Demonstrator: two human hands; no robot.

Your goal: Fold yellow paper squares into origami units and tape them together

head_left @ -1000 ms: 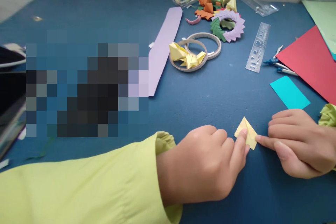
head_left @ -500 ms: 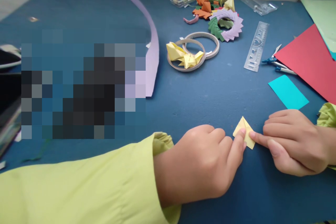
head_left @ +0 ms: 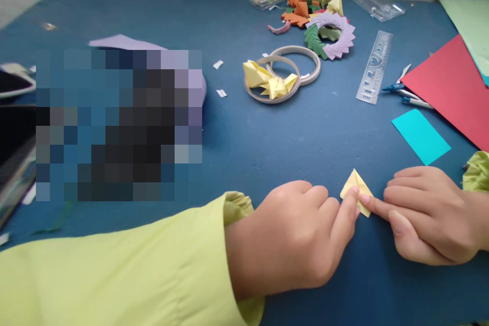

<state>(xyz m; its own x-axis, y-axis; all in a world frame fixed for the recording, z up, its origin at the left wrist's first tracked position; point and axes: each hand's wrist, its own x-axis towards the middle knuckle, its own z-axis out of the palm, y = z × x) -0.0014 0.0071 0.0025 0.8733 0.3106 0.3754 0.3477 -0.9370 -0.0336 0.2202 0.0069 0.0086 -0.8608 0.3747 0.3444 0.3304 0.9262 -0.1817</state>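
Note:
A small folded yellow paper piece (head_left: 354, 187) lies on the blue table (head_left: 267, 137) near the front. My left hand (head_left: 298, 237), in a lime-green sleeve, is curled with its index finger pressing the left side of the paper. My right hand (head_left: 428, 214) is also curled, its index fingertip pressing the paper's lower right edge. Both fingertips nearly meet on the piece.
Two tape rings (head_left: 284, 74) with folded yellow pieces (head_left: 269, 81) sit mid-table. A paper wreath (head_left: 332, 35) and coloured scraps lie behind. A clear ruler (head_left: 374, 67), red sheet (head_left: 454, 86), cyan slip (head_left: 420, 135), pens (head_left: 407, 97), and lilac strip (head_left: 126, 43) at left are also there.
The long lilac strip lifted off the table, curled up and has moved to the left. My right index fingertip slid slightly left along the yellow piece. My left hand stayed put.

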